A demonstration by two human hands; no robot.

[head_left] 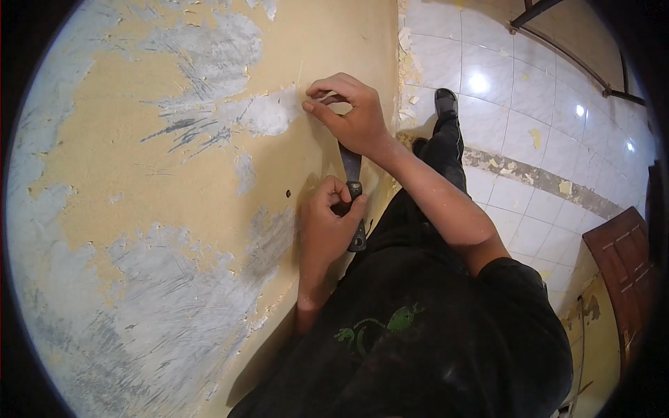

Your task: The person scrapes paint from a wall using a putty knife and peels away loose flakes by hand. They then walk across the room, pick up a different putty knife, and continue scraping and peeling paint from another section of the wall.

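Head view: left hand (326,223) fingers are wrapped tight around the scraper (350,167) handle, its blade lying against the yellow wall (139,167). Right hand (352,115) fingers are curled closed over the blade's upper end, beside a bare grey patch (268,115).

The wall (174,181) has matt yellow paint, which is missing in patches where rough grey plaster with fine scratches shows. The scraper (350,167) has a dull dark metal blade and a smooth black handle. The floor tiles (516,104) are white and glossy. The shirt (432,334) is black matt cloth.
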